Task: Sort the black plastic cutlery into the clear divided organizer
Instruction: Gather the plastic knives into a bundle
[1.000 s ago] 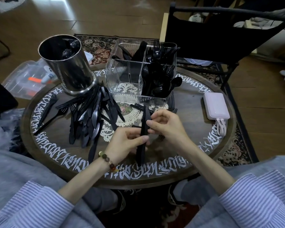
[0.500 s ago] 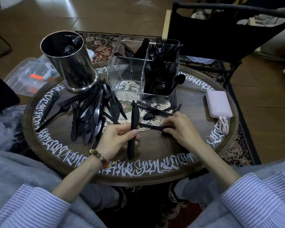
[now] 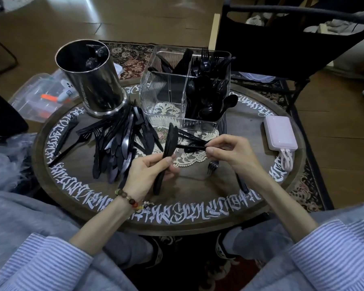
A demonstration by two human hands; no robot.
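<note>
Left hand point(image 3: 149, 175) at lower centre of the frame is gripping a bundle of black knives point(image 3: 166, 156), fingers and thumb wrapping the lower half; the bundle is sticking up and slightly right out of the fist, tips reaching toward the organizer's near wall, butt ends poking out below the palm. Right hand point(image 3: 229, 152), centre right, is pinching the end of a single black piece point(image 3: 190, 146) between thumb and forefinger; the piece is running left from the pinch, lying nearly level over the lace doily point(image 3: 189, 160); its type is hard to tell. A fork point(image 3: 212, 168) is lying just under the right hand.

Clear divided organizer point(image 3: 166, 95) is sitting at upper centre of the round table point(image 3: 198, 190): right compartment is holding forks and spoons, back left compartment holding knives, front left compartment looking bare. Loose cutlery pile point(image 3: 116, 143) is lying left of centre, beside a steel cylinder point(image 3: 90, 80). Pink power bank point(image 3: 280, 133) is sitting at right edge of the table.
</note>
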